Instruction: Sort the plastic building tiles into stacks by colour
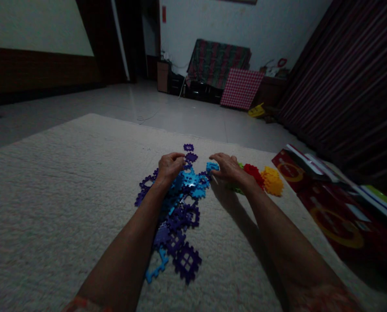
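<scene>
A heap of flat interlocking plastic tiles, purple point(182, 242) and light blue point(191, 181), lies on a cream carpet point(66, 195). My left hand point(169, 166) rests on the heap's far end with its fingers curled over some tiles near a purple piece point(191, 157). My right hand point(225, 167) pinches a light blue tile point(212, 167) between fingers and thumb. Red tiles point(253, 173), yellow tiles point(272, 180) and a bit of green ones point(236, 189) lie just right of that hand.
A red printed box or sheet point(336, 212) and papers point(375, 195) lie at the carpet's right edge by a dark curtain point(349, 86). Beyond the carpet are bare floor point(180, 112), a cloth-covered piece of furniture point(217, 60) and a checked board point(240, 89).
</scene>
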